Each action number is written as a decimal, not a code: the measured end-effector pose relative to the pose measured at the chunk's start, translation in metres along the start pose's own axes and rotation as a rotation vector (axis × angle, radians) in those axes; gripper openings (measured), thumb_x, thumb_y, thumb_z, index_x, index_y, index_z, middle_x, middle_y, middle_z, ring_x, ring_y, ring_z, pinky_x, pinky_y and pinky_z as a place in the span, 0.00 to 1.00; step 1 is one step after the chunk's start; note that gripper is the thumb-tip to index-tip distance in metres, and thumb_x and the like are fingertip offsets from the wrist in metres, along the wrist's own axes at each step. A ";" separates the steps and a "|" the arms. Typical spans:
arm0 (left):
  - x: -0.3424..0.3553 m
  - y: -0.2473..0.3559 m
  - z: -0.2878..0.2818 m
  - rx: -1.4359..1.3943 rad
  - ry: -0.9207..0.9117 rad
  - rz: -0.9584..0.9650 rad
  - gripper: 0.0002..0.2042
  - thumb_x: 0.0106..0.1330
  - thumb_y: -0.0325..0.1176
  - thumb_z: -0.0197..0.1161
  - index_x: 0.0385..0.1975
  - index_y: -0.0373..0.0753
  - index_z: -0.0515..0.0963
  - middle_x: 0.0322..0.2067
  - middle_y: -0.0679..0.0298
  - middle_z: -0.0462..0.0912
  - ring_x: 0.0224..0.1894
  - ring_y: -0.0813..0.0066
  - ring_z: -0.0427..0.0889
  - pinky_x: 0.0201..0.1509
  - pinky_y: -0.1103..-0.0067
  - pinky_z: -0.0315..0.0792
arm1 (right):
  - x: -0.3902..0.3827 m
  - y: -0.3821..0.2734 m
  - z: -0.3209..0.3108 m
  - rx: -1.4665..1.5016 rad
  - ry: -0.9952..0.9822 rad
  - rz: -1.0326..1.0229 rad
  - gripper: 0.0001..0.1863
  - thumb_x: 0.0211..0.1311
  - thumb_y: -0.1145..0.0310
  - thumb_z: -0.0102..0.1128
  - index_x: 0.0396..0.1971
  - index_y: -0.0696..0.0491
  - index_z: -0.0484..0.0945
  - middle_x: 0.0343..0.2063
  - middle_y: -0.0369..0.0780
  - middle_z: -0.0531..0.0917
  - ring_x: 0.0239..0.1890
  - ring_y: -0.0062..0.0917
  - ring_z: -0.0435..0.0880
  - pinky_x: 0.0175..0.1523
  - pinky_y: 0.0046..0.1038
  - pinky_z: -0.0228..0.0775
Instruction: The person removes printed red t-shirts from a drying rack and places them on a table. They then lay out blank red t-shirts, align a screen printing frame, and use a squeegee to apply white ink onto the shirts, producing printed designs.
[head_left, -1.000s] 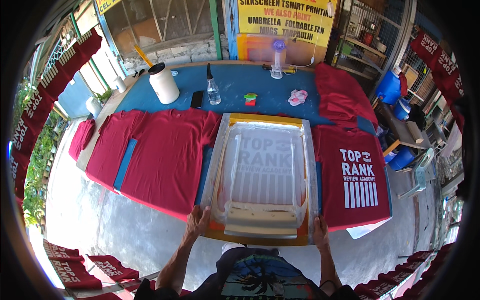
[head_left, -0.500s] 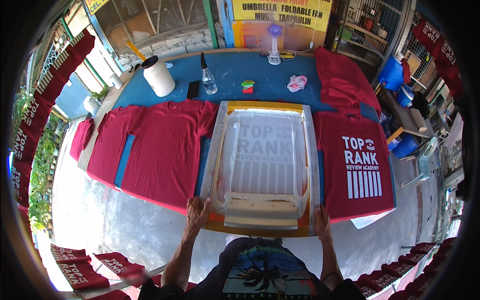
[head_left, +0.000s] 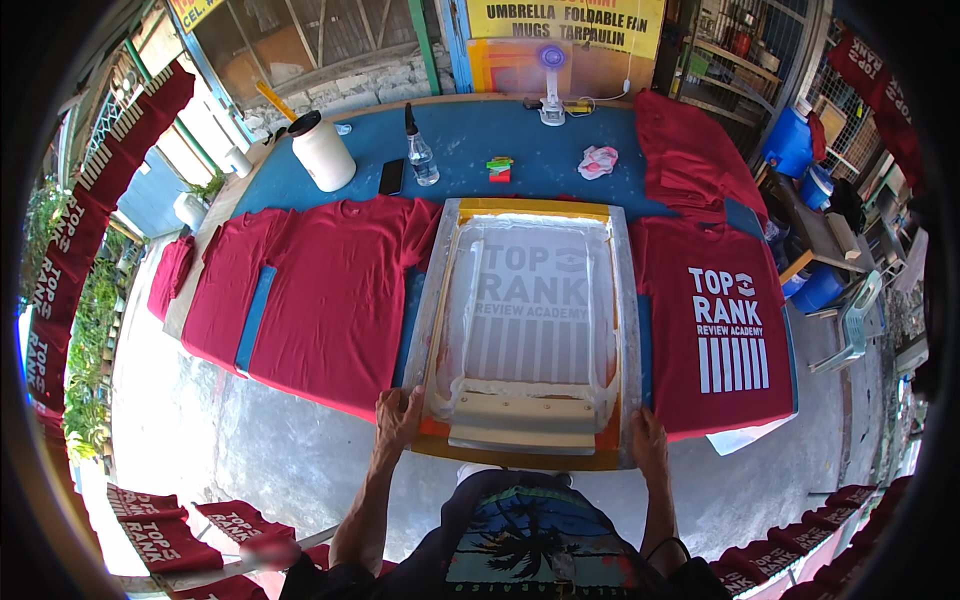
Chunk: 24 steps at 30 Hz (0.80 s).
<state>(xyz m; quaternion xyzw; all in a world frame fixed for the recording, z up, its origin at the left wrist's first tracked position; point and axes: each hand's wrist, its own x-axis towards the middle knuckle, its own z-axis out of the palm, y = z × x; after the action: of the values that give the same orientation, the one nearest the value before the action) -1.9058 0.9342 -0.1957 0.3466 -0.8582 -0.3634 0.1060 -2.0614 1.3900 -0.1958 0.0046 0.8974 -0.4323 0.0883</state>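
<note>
A screen printing frame (head_left: 627, 330) lies in front of me, its mesh showing a pale lettered design with stripes. White ink rims the mesh, and a wide squeegee (head_left: 522, 424) rests across its near end. My left hand (head_left: 400, 415) grips the near left edge of the frame. On the opposite side, my right hand (head_left: 649, 435) is closed round the near right edge. Just right of the frame lies a maroon T-shirt (head_left: 668, 370) with a white print. To the left, a plain maroon T-shirt (head_left: 335, 300) is spread flat. What lies under the frame is mostly hidden.
Along the back of the blue table (head_left: 460, 140) stand a white tub (head_left: 325, 155), a spray bottle (head_left: 422, 160), a phone (head_left: 391, 178), a small fan (head_left: 551, 95) and a crumpled cloth (head_left: 598, 162). More maroon shirts (head_left: 690, 150) are piled at the far right. Printed shirts hang around.
The whole view has shifted slightly, with things appearing a little to the right and higher. Both hands keep their hold on the frame.
</note>
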 end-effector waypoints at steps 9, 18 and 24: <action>0.008 -0.023 0.017 0.052 0.107 0.217 0.31 0.75 0.59 0.60 0.30 0.28 0.81 0.36 0.38 0.82 0.43 0.38 0.81 0.51 0.52 0.73 | -0.001 0.012 0.008 -0.009 0.062 -0.102 0.17 0.77 0.61 0.60 0.52 0.59 0.82 0.44 0.57 0.85 0.49 0.48 0.87 0.53 0.44 0.76; -0.016 0.031 -0.009 -0.007 0.052 0.090 0.26 0.72 0.53 0.67 0.51 0.31 0.79 0.46 0.38 0.82 0.52 0.38 0.81 0.56 0.54 0.74 | 0.002 0.018 0.014 -0.117 0.074 -0.148 0.15 0.76 0.62 0.60 0.52 0.58 0.83 0.42 0.59 0.82 0.48 0.55 0.82 0.55 0.48 0.73; -0.064 0.086 0.014 0.110 -0.270 0.632 0.39 0.60 0.40 0.79 0.69 0.30 0.69 0.65 0.39 0.72 0.71 0.38 0.70 0.74 0.53 0.68 | -0.023 -0.001 0.000 -0.111 -0.063 -0.023 0.27 0.78 0.60 0.59 0.70 0.58 0.72 0.56 0.63 0.80 0.61 0.60 0.79 0.66 0.49 0.72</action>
<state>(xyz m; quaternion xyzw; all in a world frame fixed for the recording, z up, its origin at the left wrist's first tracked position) -1.9094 1.0273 -0.1414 0.0176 -0.9477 -0.3084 0.0800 -2.0393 1.3907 -0.1914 -0.0241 0.9168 -0.3828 0.1116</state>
